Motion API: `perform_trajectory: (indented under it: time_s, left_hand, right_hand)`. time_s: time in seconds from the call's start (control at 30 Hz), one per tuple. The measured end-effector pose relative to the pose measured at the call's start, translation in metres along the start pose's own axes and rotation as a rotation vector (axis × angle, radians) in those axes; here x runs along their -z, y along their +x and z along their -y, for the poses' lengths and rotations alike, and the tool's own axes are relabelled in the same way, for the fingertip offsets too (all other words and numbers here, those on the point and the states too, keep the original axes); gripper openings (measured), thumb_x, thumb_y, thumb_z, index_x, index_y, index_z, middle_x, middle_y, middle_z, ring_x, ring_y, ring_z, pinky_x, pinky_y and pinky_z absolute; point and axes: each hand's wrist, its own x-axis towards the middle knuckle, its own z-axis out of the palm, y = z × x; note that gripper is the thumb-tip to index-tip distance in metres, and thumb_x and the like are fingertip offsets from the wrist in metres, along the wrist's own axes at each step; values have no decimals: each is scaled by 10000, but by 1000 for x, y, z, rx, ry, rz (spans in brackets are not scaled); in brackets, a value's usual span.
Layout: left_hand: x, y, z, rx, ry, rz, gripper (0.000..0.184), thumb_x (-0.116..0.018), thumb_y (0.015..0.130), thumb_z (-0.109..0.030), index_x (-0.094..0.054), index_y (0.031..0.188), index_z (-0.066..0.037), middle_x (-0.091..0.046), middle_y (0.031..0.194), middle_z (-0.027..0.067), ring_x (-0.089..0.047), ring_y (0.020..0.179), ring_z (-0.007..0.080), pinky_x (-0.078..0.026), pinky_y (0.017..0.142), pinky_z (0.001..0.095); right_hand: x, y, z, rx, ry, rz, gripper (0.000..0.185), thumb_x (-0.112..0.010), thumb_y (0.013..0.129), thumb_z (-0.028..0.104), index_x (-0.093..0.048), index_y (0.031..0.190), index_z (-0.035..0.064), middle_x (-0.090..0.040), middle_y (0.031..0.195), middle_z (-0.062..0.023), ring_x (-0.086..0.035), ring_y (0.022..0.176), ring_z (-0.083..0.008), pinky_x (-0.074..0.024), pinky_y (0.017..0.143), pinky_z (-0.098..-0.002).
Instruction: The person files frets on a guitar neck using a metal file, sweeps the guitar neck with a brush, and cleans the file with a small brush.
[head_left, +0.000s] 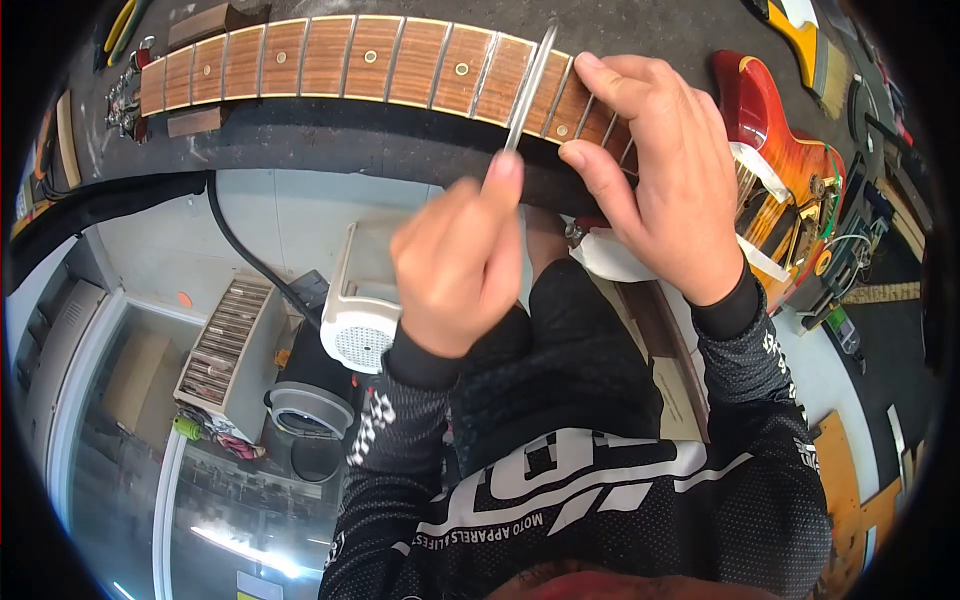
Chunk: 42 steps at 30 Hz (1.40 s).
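A guitar neck [320, 60] with a brown wooden fretboard, metal frets and round dot inlays lies across the bench top. My left hand [455, 260] is closed around a slim metal file [532, 85], one fingertip pressed along it. The file lies across the fretboard, nearly in line with a fret; the file and the hand are slightly blurred. My right hand [665, 175] rests on the neck just to the right of the file. Its thumb is at the near edge and its fingers reach to the far edge, apart and holding nothing else.
A red-orange guitar body [775, 150] with white tape is at the right. Wooden blocks [197, 121] sit by the headstock [125, 95]. A yellow-handled brush [800, 45] lies at the back right. Below the bench stand a white plastic chair [360, 335] and a box-like rack [230, 345].
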Motion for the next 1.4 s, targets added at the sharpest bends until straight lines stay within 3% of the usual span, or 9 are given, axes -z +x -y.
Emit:
perform_trajectory:
  time_s: [0.1, 0.33, 0.47, 0.6, 0.77, 1.0, 1.07, 1.2, 1.4]
  left_hand:
    - [16, -24, -12, 45, 39, 38, 559, -734, 831, 171, -750, 1368, 17, -570, 717, 115, -576, 571, 295, -478, 550, 414]
    - [4, 8, -16, 93, 17, 42, 543, -715, 846, 175, -763, 1359, 2, -547, 712, 114, -557, 565, 295, -470, 548, 415]
    - [22, -19, -26, 110, 75, 66, 495, -714, 841, 179, -771, 1303, 10, -631, 762, 150, -641, 616, 308, -514, 579, 412]
    - [-2, 28, -16, 133, -30, 69, 419, -726, 846, 172, -769, 1235, 23, -671, 786, 164, -657, 614, 313, -547, 602, 404]
    - [27, -26, -33, 155, 77, 77, 456, -733, 861, 163, -767, 1289, 11, -646, 773, 150, -664, 638, 319, -527, 590, 419]
    - [15, 19, -28, 218, 68, 180, 492, -711, 885, 156, -757, 1349, 0, -717, 871, 156, -708, 696, 310, -563, 640, 395]
    - [24, -15, -29, 123, 75, 94, 509, -716, 884, 158, -751, 1367, -2, -712, 861, 153, -702, 690, 309, -556, 627, 397]
    - [13, 7, -26, 146, 71, 105, 514, -714, 884, 164, -747, 1368, -4, -596, 743, 123, -613, 605, 314, -495, 574, 430]
    - [23, -4, -37, 154, 68, 88, 436, -709, 890, 164, -766, 1299, 22, -610, 747, 147, -630, 608, 326, -507, 581, 431]
  right_hand:
    - [2, 0, 0, -20, 4, 6, 611, -862, 923, 194, -636, 1479, 78, -719, 1336, -133, -700, 1120, -339, -506, 971, -434]
    - [1, 0, -1, -7, 14, -4, 623, -872, 906, 192, -638, 1473, 84, -716, 1339, -130, -700, 1129, -344, -507, 982, -445]
    - [3, 0, -1, -31, 7, 11, 635, -879, 896, 191, -637, 1472, 84, -716, 1333, -130, -702, 1131, -342, -508, 982, -443]
    - [-3, 0, -1, -12, 15, -33, 613, -872, 888, 223, -638, 1440, 97, -706, 1256, -92, -694, 1101, -314, -500, 942, -443]
    - [-3, 2, -3, -5, 13, -51, 593, -862, 894, 240, -639, 1425, 102, -699, 1226, -78, -687, 1085, -301, -494, 925, -443]
    - [-3, 1, -2, 5, 9, -45, 596, -859, 899, 244, -631, 1429, 93, -696, 1230, -85, -686, 1082, -306, -492, 924, -445]
    - [-2, 2, -2, 0, 11, -46, 591, -853, 906, 250, -630, 1429, 92, -696, 1230, -86, -686, 1081, -307, -492, 923, -445]
    - [-3, 1, -3, 6, 8, -49, 587, -847, 910, 256, -629, 1430, 92, -694, 1229, -84, -685, 1082, -306, -491, 917, -443]
    - [-1, 1, 1, -18, 14, -26, 583, -848, 905, 251, -635, 1424, 91, -694, 1225, -85, -685, 1087, -307, -490, 917, -444]
